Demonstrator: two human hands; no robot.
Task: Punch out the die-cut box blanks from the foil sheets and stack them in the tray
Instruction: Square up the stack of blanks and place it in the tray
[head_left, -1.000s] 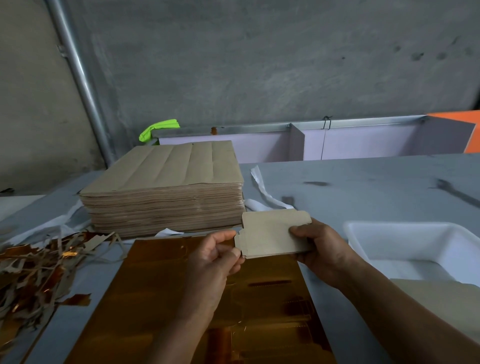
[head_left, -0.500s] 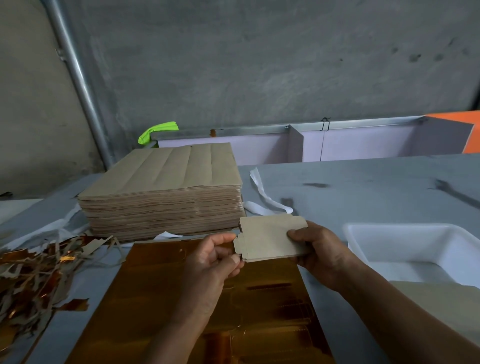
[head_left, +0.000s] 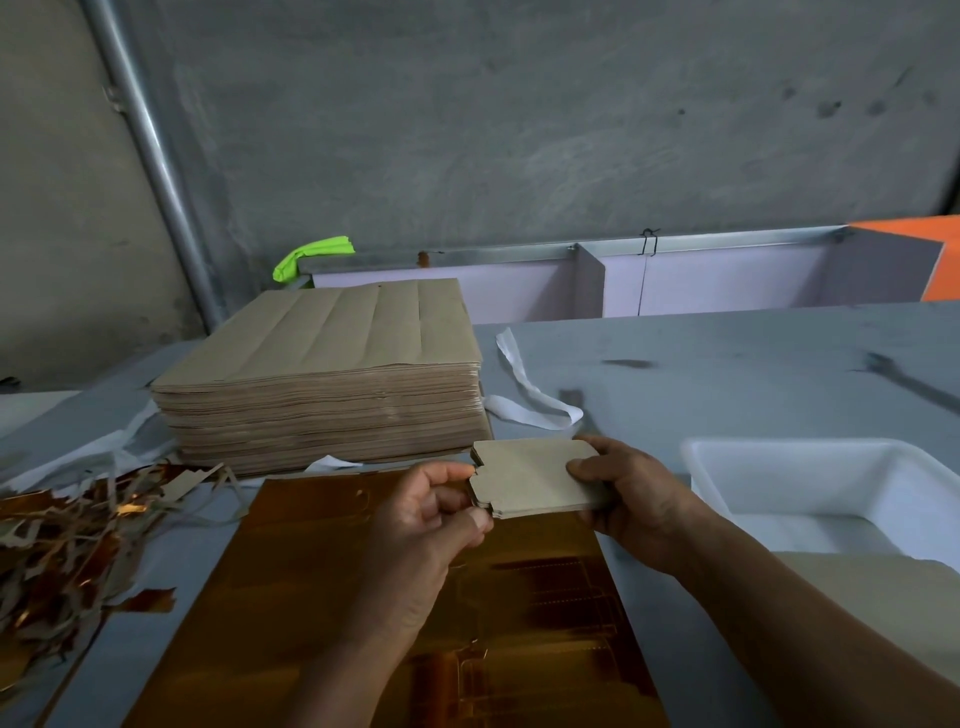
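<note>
The thin brown stack of cardboard blanks (head_left: 535, 480) is gripped by the right hand (head_left: 631, 501) and pinched by the left hand (head_left: 421, 525).

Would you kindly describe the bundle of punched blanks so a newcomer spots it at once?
Find the tall stack of brown sheets on the grey table. Just before its near right corner, the left hand and right hand hold the bundle of blanks; it alone is small and notched.

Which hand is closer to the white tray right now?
Right. The right hand grips the cardboard blanks' right end, just left of the tray; the left hand pinches their left end, farther away.
</note>
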